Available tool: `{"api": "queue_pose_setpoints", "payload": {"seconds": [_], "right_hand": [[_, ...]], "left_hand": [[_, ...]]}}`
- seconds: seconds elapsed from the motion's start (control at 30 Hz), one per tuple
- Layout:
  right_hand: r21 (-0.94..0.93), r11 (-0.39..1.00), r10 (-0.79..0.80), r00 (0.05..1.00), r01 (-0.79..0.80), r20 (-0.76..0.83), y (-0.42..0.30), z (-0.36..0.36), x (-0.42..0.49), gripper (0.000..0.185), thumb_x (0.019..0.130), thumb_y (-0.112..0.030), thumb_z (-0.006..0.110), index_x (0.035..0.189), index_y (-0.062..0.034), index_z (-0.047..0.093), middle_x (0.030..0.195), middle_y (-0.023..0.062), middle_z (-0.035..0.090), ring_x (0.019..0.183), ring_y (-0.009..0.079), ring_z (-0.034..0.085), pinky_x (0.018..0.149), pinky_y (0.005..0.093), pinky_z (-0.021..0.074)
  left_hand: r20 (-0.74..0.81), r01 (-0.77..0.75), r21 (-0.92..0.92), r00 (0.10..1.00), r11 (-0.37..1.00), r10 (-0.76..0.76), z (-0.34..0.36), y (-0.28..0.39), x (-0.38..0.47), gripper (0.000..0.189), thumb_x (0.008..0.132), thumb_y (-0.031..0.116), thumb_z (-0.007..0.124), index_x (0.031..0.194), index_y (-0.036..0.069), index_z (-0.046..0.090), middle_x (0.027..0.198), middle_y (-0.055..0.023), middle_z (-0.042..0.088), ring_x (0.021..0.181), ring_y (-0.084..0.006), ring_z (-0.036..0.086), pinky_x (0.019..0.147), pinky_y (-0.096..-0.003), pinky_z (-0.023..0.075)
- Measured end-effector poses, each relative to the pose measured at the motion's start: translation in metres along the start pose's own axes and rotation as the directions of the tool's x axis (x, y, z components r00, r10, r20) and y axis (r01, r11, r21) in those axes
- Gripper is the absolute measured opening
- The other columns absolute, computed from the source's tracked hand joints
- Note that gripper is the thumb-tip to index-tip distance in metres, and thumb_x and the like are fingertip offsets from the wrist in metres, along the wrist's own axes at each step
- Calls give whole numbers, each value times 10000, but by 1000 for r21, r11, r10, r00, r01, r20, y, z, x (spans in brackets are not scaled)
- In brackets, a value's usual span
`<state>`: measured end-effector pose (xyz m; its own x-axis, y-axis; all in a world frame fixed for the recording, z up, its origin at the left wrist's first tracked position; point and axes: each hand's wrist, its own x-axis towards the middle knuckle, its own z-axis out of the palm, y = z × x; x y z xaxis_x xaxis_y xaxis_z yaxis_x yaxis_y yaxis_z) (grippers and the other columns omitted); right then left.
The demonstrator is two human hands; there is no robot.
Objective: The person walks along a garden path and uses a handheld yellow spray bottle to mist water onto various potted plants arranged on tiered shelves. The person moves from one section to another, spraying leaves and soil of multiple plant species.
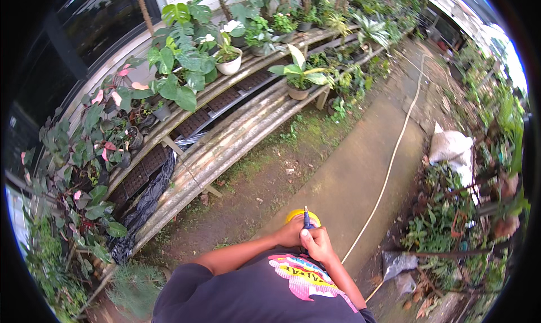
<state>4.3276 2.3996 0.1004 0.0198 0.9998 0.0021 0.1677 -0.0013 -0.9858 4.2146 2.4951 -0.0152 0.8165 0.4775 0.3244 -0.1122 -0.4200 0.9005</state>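
Close in front of my body, both hands meet on a hand-held sprayer with a yellow body (294, 214) and a dark blue nozzle (306, 223) ending in a brass-coloured tip. My left hand (290, 231) is wrapped around the sprayer from the left, hiding much of its body. My right hand (318, 244) grips the blue part from the right, thumb on top near the nozzle's base. The tip points away from me. The sprayer's lower portion is out of sight behind my hands and dark shirt.
A corrugated bench (236, 126) runs along the left, bearing a potted plant (298, 92). Behind it stands a shelf with a white pot (229, 62) and many plants. A pale hose (395, 154) crosses the concrete path (338, 187). Sacks (450, 145) and plants line the right.
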Motion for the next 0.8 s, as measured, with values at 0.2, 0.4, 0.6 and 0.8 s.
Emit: {"api": "queue_pose_setpoints", "payload": {"seconds": [0.2, 0.4, 0.6, 0.8], "right_hand": [[-210, 972, -48, 961, 108, 271, -110, -97, 122, 511, 1027, -438, 466, 758, -28, 609, 547, 76, 537, 472, 240, 573, 492, 367, 442], [-796, 563, -314, 948, 223, 43, -98, -174, 239, 442, 929, -465, 616, 1011, -31, 619, 1029, 160, 578, 955, 338, 619, 811, 467, 471], [-834, 439, -439, 890, 336, 127, -13, -225, 340, 576, 852, -521, 673, 1180, -53, 607, 1320, 226, 491, 1213, 450, 463, 1081, 570, 309], [-301, 745, -595, 797, 595, 105, 14, -227, 427, 315, 892, -319, 687, 988, -21, 652, 1114, 188, 626, 1005, 334, 612, 898, 450, 476]], "left_hand": [[-195, 169, 41, 968, 985, -158, -35, -35, 86, 404, 655, 220, 763, 993, 45, 626, 979, -113, 663, 937, -288, 635, 844, -425, 487], [-304, 217, 4, 930, 976, -206, -72, -86, 208, 372, 660, 208, 774, 962, 59, 616, 853, -151, 655, 861, -377, 643, 791, -458, 490], [-391, 154, 381, 920, 912, 8, -99, -125, 314, 436, 644, 252, 799, 984, 54, 611, 913, -178, 637, 903, -399, 619, 787, -469, 484], [-550, 180, 293, 835, 939, 12, -167, -101, 365, 381, 640, 187, 777, 944, 54, 590, 938, -159, 642, 900, -396, 608, 786, -466, 475]]}}
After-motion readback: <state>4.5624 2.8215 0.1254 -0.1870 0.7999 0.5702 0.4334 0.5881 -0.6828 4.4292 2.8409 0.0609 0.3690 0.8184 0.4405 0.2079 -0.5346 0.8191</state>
